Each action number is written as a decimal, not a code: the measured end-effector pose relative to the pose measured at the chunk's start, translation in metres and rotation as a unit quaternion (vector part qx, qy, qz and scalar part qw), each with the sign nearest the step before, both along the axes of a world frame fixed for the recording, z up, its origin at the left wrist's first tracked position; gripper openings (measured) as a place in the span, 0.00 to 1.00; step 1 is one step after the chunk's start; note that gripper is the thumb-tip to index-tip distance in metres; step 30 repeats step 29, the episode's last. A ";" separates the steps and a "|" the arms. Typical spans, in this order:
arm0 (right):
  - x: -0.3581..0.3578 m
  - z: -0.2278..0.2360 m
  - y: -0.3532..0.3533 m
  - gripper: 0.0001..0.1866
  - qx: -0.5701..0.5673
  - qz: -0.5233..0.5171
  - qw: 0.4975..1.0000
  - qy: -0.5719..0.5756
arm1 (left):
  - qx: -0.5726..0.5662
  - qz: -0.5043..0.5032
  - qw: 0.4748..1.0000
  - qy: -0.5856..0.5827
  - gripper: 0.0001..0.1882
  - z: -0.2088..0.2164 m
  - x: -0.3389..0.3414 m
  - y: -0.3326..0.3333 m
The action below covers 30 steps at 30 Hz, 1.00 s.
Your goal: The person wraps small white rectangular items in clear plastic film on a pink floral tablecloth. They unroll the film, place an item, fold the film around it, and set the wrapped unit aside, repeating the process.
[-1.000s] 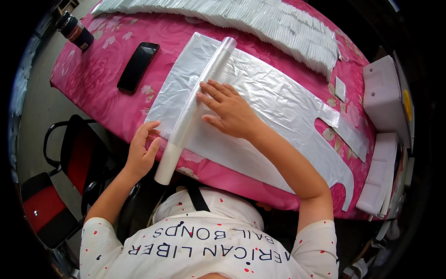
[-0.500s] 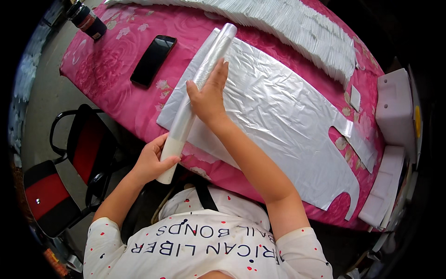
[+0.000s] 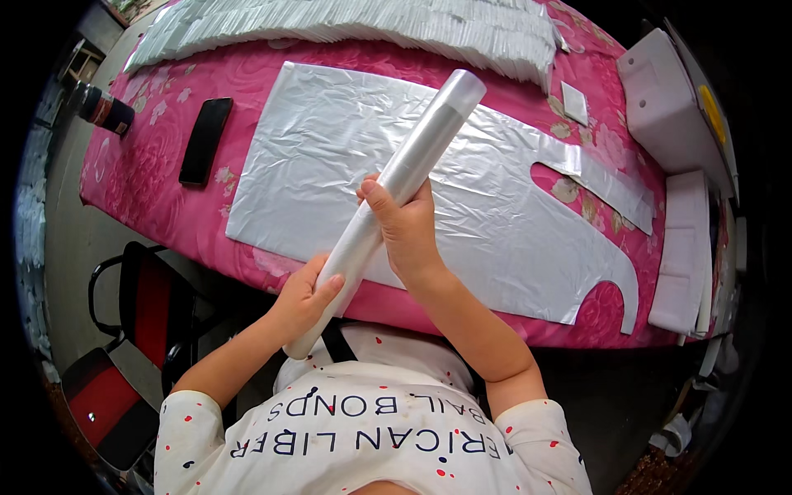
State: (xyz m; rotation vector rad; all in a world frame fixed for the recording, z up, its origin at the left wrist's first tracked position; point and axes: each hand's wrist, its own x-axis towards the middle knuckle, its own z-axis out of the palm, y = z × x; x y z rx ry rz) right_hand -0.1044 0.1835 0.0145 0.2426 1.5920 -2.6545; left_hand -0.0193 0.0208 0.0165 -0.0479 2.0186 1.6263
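A long roll of clear plastic film point(image 3: 425, 140) slants over the table, its far end up and to the right. My left hand point(image 3: 307, 301) is closed round its near end, close to my body. Farther up, my right hand point(image 3: 406, 229) grips the roll near its middle, the thumb lying across it. Under the roll a silvery-white plastic sheet point(image 3: 309, 140) lies flat and creased. Curved cut-outs mark the sheet's right end, leaving strap-like strips. The roll and my right hand hide part of the sheet.
A pink flowered tablecloth point(image 3: 157, 198) covers the table. Along the back lies a long row of folded white packets point(image 3: 355, 25), with one loose white packet point(image 3: 575, 103). A black phone point(image 3: 205, 142) and a dark bottle point(image 3: 103, 109) are at left; white foam boxes point(image 3: 660, 91) stand right.
Both hands have lifted the roll and carried it right, off the sheet's left edge. My right hand has gone from resting open on it to gripping it. The view has shifted.
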 end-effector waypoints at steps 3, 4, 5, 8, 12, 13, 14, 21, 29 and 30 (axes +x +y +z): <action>0.003 -0.008 0.035 0.26 0.022 0.005 0.999 -0.039 | 0.111 -0.058 0.975 -0.182 0.23 -0.014 0.009 -0.003; -0.001 -0.013 0.054 0.26 0.042 -0.018 0.998 -0.047 | 0.162 -0.072 0.947 -0.267 0.24 -0.014 0.009 -0.004; -0.005 -0.017 0.075 0.26 0.061 -0.042 0.996 -0.057 | 0.162 -0.072 0.937 -0.300 0.29 -0.007 0.010 -0.003; -0.023 -0.017 0.132 0.31 0.095 -0.127 0.987 0.013 | 0.191 -0.148 0.913 -0.330 0.39 -0.008 0.012 -0.010; -0.025 -0.021 0.189 0.23 0.207 -0.043 0.977 -0.034 | 0.192 -0.118 0.889 -0.399 0.42 -0.012 0.022 -0.012; -0.023 -0.018 0.192 0.20 0.217 -0.005 0.974 -0.071 | 0.189 -0.121 0.888 -0.401 0.43 -0.012 0.023 -0.010; -0.021 -0.016 0.192 0.19 0.228 0.029 0.970 -0.077 | 0.186 -0.124 0.887 -0.404 0.43 -0.012 0.024 -0.010; -0.017 -0.003 0.178 0.10 0.319 0.205 0.920 -0.101 | 0.189 -0.133 0.885 -0.403 0.43 -0.014 0.019 -0.010; -0.021 -0.019 0.202 0.07 0.357 0.111 0.927 -0.037 | 0.182 -0.152 0.880 -0.412 0.37 -0.017 0.014 -0.015; -0.021 -0.019 0.202 0.07 0.357 0.111 0.927 -0.037 | 0.182 -0.152 0.880 -0.412 0.37 -0.017 0.014 -0.015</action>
